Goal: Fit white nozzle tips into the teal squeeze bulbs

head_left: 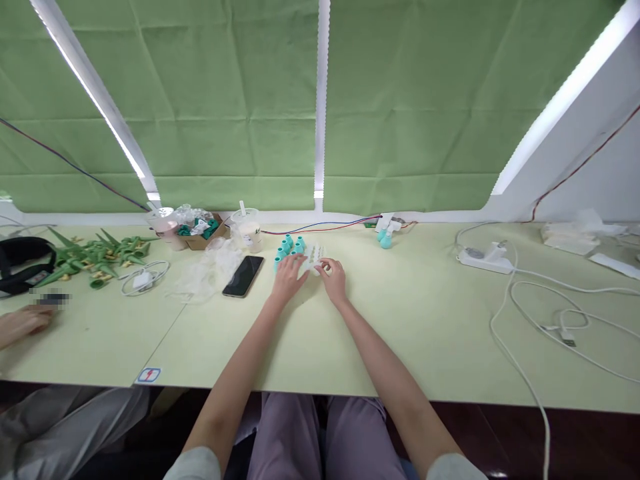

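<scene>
A small white translucent piece (314, 256) with rows of small notches or parts lies on the table between my hands. My left hand (287, 280) rests at its left side, fingers stretched forward and thumb apart, right by a group of teal bottle-shaped pieces (289, 245). The fingertips partly cover the nearest of these. At the other side, my right hand (334, 280) has its thumb and fingers curled together on the right edge of the white piece. Exactly what lies under the fingertips is hidden.
Left of my hands lie a phone (243, 277), plastic wrap (203, 277), a drink cup (248, 233) and a cardboard box (205, 239). Another person's hand (23, 325) is at far left, near green plastic pieces (103, 253). A power strip (485, 260) and cables stand right.
</scene>
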A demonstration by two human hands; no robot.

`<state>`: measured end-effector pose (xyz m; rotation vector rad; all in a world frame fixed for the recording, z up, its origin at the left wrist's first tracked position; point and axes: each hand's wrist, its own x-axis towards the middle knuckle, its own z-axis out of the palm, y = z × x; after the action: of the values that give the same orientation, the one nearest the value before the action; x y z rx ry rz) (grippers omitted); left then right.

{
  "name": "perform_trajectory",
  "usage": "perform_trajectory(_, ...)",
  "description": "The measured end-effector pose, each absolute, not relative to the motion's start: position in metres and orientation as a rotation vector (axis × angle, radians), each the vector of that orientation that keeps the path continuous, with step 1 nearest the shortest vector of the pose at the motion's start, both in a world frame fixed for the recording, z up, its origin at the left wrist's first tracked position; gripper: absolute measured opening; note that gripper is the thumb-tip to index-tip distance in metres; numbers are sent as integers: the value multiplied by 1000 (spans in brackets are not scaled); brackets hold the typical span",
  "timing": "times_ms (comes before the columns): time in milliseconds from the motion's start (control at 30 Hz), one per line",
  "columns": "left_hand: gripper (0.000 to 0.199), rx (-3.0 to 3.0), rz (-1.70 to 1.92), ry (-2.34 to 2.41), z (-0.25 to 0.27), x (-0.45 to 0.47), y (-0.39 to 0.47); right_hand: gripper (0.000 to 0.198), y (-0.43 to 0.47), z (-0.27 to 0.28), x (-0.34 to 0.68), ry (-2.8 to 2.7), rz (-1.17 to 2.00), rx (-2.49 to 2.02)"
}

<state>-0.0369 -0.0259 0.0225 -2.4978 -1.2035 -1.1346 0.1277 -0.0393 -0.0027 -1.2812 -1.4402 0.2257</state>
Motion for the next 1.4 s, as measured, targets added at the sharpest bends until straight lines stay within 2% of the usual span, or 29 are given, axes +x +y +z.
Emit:
perform_trajectory(100, 28, -2607, -1031, -1178, 17, -11, -22, 28, -31, -6, 133, -1309, 381, -1249)
perform_trajectory(267, 24, -2592, -1149, -1305, 5, -11, -18, 26, -29, -7, 132, -1364, 579, -1182)
perform_trajectory(400, 28, -2511, -1355, -1444, 7, -21, -19, 27, -28, -11, 137, -1344, 463, -1230)
perform_trajectory(533, 36, -2445, -1618, -1564, 15, -22, -22, 23, -21, -23, 147, -1248, 289, -1479)
perform_trajectory(733, 35, -2455, -1963, -1796, 15, -14, -26, 23, -3, -29, 155, -1308, 265, -1644)
perform_trajectory(967, 24, -2601, -1972, -1761, 2, -13, -24, 4, 9, -21, 155, -1314, 262, -1733)
perform_trajectory(1100, 22, -2658, -2009, -1738, 2, -12, -22, 7, 1, -18, 155, -1272, 301, -1689)
perform_trajectory(1267, 23, -2878, -2032, -1712, 5, -7, -26, 20, -30, -8, 158, -1239, 294, -1384)
perform_trajectory(1400, 25, -3045, -1968, -1694, 6, -3, -32, 21, -55, 1, 155, -1322, 286, -1287)
